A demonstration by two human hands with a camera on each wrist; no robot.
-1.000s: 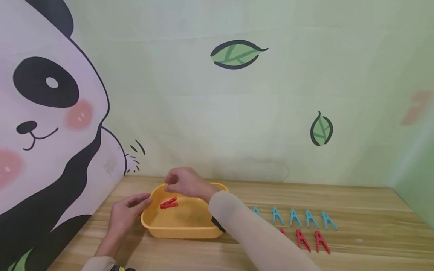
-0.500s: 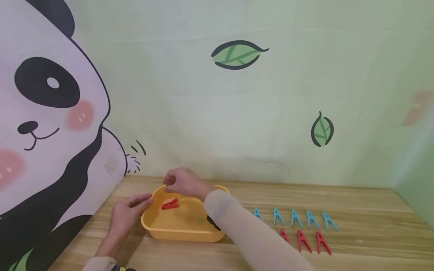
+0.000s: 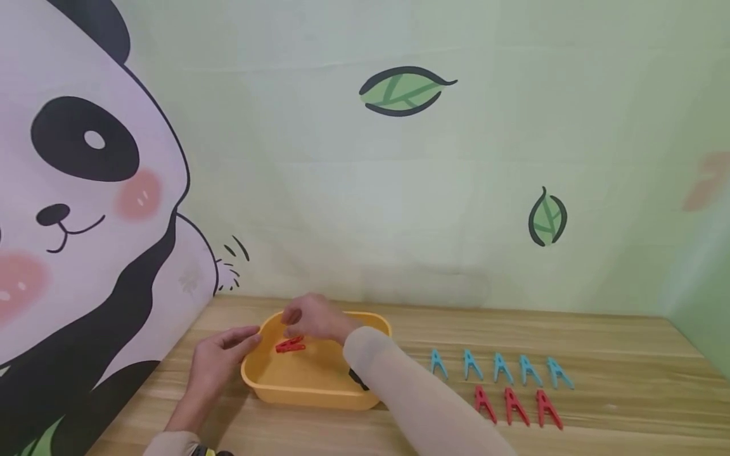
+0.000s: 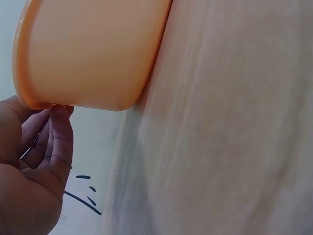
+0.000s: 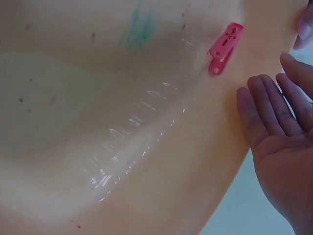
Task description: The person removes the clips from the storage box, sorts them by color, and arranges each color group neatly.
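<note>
A yellow plastic basin [image 3: 319,398] stands on the wooden table, with one red clothespin [image 3: 289,345] lying inside near its left end. My left hand [image 3: 217,361] pinches the basin's left rim; the left wrist view shows its fingers [image 4: 61,127] at the rim. Over the back left part of the basin hovers my right hand [image 3: 313,318]. From the right wrist, that hand [image 5: 279,127] has nearly straight fingers with nothing between them, apart from the clothespin [image 5: 226,48].
Right of the basin, several blue clothespins [image 3: 500,368] lie in a row on the table [image 3: 616,405]. Three red clothespins [image 3: 516,406] form a row in front of them. A pale green wall [image 3: 456,190] with a printed panda and leaves rises behind.
My right hand has lowered slightly toward the clothespin in the basin. My left hand stays at the rim. The whole head view has shifted a little.
</note>
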